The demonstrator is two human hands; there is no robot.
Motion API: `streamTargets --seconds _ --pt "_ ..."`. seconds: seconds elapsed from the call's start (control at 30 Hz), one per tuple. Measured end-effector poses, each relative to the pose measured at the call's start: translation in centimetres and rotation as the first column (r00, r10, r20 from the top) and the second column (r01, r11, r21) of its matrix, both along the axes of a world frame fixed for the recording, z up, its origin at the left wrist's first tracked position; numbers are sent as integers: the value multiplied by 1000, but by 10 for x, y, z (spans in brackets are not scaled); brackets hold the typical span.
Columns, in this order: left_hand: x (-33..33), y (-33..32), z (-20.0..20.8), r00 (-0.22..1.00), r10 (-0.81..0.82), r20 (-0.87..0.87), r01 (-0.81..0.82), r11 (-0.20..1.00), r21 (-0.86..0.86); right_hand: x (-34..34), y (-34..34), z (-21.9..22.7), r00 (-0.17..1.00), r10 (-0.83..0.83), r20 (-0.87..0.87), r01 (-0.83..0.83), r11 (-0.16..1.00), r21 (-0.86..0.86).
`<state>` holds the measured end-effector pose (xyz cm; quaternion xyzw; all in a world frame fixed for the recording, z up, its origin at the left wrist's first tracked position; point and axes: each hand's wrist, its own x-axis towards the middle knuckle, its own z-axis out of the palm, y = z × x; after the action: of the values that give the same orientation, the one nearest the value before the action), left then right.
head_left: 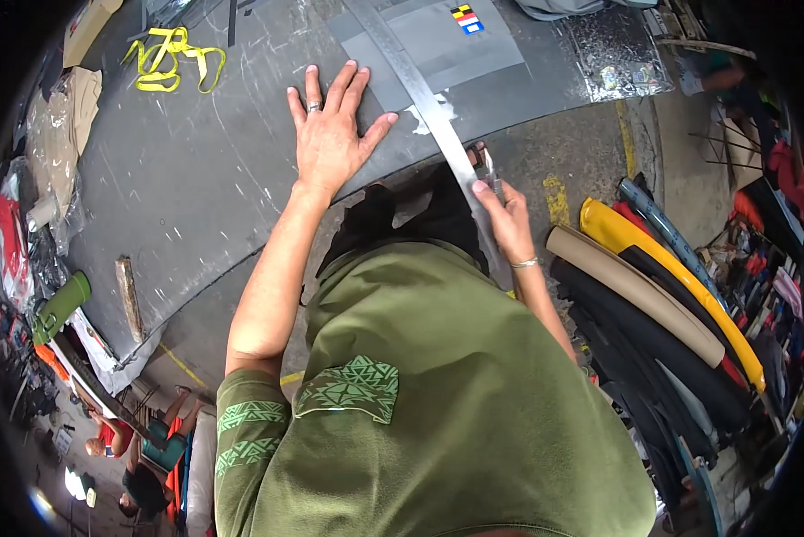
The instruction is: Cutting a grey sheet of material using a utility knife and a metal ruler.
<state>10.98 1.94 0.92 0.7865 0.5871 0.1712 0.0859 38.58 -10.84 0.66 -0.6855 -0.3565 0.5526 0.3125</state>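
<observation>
My left hand [331,134] lies flat on the dark grey work table [196,179], fingers spread, a ring on one finger. It is empty, left of a long metal ruler [429,109]. The ruler runs from the far edge of view across grey sheet material [483,67] and past the table's near edge. My right hand [512,224] is closed on the ruler's near end, thumb on top, beyond the table edge. By its fingertips is a small shiny metal piece [488,165] whose kind I cannot make out. A colourful flag-like patch [466,19] lies on the sheet.
A tangled yellow strap [171,61] lies at the table's far left. Near the left corner is a wooden stick [130,299]. Rolls of material, including a tan roll [635,291] and a yellow roll [671,277], lie at right. Other people [147,461] are at lower left.
</observation>
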Motion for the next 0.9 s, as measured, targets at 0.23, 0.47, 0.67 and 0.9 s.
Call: streamTargets --seconds 0.23,0.47,0.67,0.9 --pt "1 1 3 1000 -2 -6 2 1000 -7 -1 6 17 882 145 449 -176 984 29" --pt "-2 3 1 996 29 89 -26 999 -45 -33 10 22 829 108 549 -194 976 101" --pt "-10 23 3 993 20 116 -15 999 -38 -40 24 29 846 126 518 -213 970 113" --pt "-12 48 -4 996 -44 71 44 999 9 -45 33 28 879 166 448 -232 968 96"
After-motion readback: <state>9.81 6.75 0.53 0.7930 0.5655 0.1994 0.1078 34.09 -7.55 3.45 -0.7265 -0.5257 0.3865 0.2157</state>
